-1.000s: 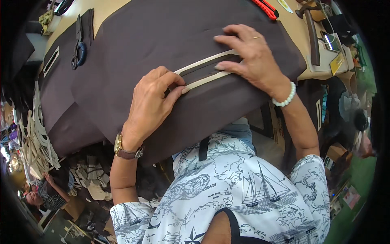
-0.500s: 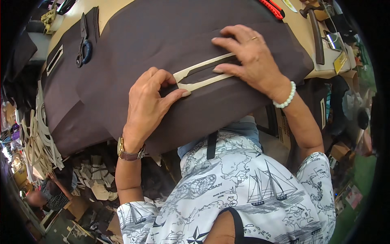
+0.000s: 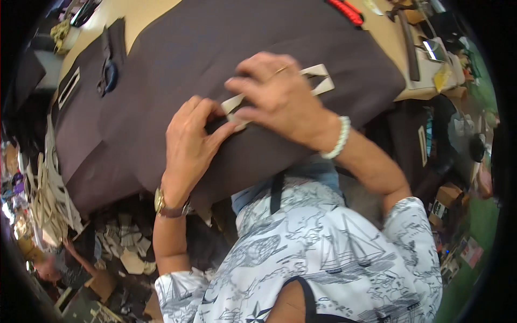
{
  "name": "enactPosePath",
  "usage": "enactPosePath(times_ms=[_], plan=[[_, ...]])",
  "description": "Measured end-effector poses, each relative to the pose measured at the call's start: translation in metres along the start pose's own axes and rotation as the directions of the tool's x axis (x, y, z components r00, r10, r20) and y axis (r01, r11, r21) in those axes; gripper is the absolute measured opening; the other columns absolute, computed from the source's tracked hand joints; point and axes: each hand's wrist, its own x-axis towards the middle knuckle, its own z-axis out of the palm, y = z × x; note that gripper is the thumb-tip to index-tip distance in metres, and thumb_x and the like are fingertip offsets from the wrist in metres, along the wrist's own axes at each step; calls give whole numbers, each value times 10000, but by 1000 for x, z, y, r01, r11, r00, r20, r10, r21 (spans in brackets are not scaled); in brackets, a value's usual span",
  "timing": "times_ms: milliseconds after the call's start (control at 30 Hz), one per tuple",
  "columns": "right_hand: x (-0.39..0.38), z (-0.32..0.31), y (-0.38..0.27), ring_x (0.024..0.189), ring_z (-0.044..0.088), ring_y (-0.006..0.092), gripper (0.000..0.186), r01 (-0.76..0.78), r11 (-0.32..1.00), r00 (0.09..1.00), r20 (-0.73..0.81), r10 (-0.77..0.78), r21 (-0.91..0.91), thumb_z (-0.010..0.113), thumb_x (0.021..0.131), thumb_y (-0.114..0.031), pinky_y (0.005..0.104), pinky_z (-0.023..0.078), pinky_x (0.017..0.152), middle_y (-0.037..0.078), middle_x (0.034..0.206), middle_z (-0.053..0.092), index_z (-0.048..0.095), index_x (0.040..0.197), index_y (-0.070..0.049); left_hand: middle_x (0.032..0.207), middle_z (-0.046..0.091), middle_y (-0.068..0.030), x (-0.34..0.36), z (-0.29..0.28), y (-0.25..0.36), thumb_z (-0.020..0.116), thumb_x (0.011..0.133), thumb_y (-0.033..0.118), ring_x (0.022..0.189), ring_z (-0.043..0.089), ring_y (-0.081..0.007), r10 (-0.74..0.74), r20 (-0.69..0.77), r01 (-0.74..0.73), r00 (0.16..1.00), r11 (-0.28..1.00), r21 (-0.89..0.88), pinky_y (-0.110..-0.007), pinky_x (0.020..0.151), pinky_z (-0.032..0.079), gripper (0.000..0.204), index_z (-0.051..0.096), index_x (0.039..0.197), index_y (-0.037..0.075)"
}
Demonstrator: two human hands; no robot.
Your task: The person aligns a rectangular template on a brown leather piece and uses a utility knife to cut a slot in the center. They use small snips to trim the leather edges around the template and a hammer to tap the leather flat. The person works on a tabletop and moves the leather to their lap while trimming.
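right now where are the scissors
In the head view, the scissors lie at upper left on the dark brown material, just right of the small cream-edged slot, up and left of the left hand.

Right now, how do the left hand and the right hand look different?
The left hand wears a watch at its wrist; the right hand, a pale bead bracelet. The left hand is at the left end of the pale frame, while the right hand covers its middle. Both have bent fingers.
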Motion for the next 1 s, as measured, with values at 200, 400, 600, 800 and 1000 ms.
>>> enactPosePath(times_ms=[200, 400, 600, 800, 1000], plan=[[13, -53, 60, 1062, 511, 342, 420, -178, 984, 952, -250, 175, 10, 715, 735, -305, 421, 383, 938, 176, 1088, 579, 616, 1032, -26, 829, 590, -84, -19, -4, 0, 760, 688, 102, 807, 568, -246, 30, -154, -24, 988, 999, 42, -344, 700, 458, 243, 617, 863, 15], [-89, -129, 229, 986, 572, 382, 434, -806, 273, 536, -455, 711, -525, 564, 840, -386, 469, 445, 827, 224, 1036, 605, 578, 1048, -5, 1026, 649, -75, -30, 7, -2, 729, 716, 82, 1053, 561, -290, 101, -207, -88, 973, 994, 70, -383, 870, 441, 226, 676, 933, 49], [-117, -152, 240, 869, 611, 405, 410, -813, 529, 582, -367, 726, -245, 544, 868, -365, 469, 453, 756, 259, 897, 630, 547, 1043, 6, 1059, 659, -78, -26, 37, 28, 696, 763, 77, 1098, 546, -275, 101, -273, -57, 957, 984, 167, -391, 928, 404, 172, 702, 933, 49], [-80, -142, 45, 607, 597, 265, 332, -824, 554, 532, -174, 828, 117, 572, 899, -234, 360, 461, 593, 169, 721, 619, 503, 1074, 40, 1028, 652, -74, -10, 67, 44, 714, 758, 126, 1045, 561, -278, 68, -384, 0, 921, 985, 174, -398, 905, 403, 161, 695, 899, 53], [-91, -115, 12, 786, 613, 433, 313, -701, 696, 691, -92, 717, 155, 610, 874, -194, 394, 480, 618, 265, 799, 610, 502, 1061, 33, 1031, 649, -62, -6, 69, 48, 720, 755, 148, 1035, 563, -268, 79, -402, -28, 912, 991, 132, -398, 900, 401, 164, 687, 886, 54]])
